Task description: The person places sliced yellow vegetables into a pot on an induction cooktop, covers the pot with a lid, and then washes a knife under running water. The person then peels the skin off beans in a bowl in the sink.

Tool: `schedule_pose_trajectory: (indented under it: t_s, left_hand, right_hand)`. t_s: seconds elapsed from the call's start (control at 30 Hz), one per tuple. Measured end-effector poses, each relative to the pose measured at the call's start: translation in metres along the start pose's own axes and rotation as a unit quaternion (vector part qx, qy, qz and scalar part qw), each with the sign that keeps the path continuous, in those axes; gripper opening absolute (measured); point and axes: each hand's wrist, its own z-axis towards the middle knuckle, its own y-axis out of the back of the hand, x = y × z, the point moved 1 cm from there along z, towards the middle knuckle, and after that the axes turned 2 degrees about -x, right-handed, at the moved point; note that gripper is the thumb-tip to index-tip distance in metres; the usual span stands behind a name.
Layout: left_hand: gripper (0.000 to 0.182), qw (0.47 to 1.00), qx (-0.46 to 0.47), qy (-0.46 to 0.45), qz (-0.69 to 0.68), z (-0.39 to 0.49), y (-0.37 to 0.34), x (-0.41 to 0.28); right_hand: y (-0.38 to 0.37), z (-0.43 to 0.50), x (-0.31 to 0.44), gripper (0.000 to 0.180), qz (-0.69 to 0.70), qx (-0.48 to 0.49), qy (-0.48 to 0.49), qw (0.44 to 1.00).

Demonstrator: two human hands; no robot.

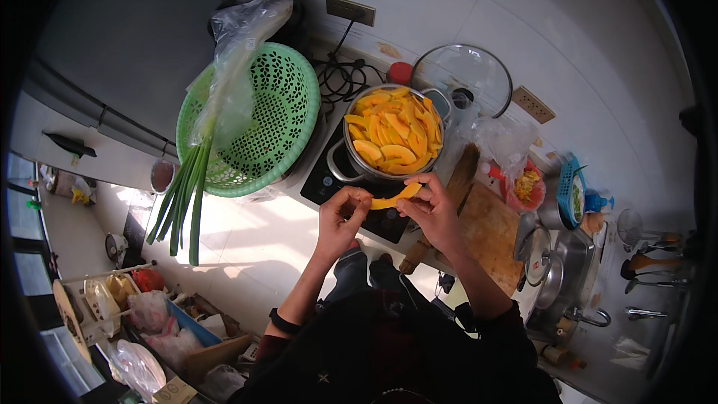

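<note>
A curved slice of orange pumpkin (387, 201) is stretched between my two hands, just in front of the pot. My left hand (343, 217) pinches its left end between thumb and fingers, and my right hand (429, 210) grips the right end. Beyond them a two-handled steel pot (333, 164) stands on a black induction cooktop (318, 184). Pumpkin slices (395, 130) fill it to a heap above the rim.
Left of the pot is a green plastic basket (305, 84) with bagged scallions (190, 202) across it. A glass lid (465, 67) leans on the wall. To the right lie a whisk brush (465, 174), a wooden cutting board (488, 230), a red container of peelings (526, 188) and a sink (575, 269).
</note>
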Motion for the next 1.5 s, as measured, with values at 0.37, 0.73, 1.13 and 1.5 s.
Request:
schedule_pose_trajectory:
  t_s: [0.37,0.73,1.13,1.5]
  left_hand:
    - [0.018,0.956,-0.129,-0.162,0.208,0.084,-0.006,-0.033]
    - [0.027,0.894,-0.182,-0.183,0.366,0.115,0.017,0.013]
    - [0.019,0.872,-0.164,-0.172,0.429,0.145,0.009,0.022]
    - [0.03,0.855,-0.111,-0.173,0.477,0.159,0.012,0.029]
  right_hand:
    - [0.024,0.155,0.09,0.012,-0.388,0.021,0.294,0.873]
    - [0.02,0.26,0.027,0.016,-0.409,0.124,0.255,0.867]
    - [0.025,0.263,0.02,0.025,-0.46,0.181,0.215,0.842]
    - [0.036,0.261,0.011,0.025,-0.426,0.106,0.25,0.863]
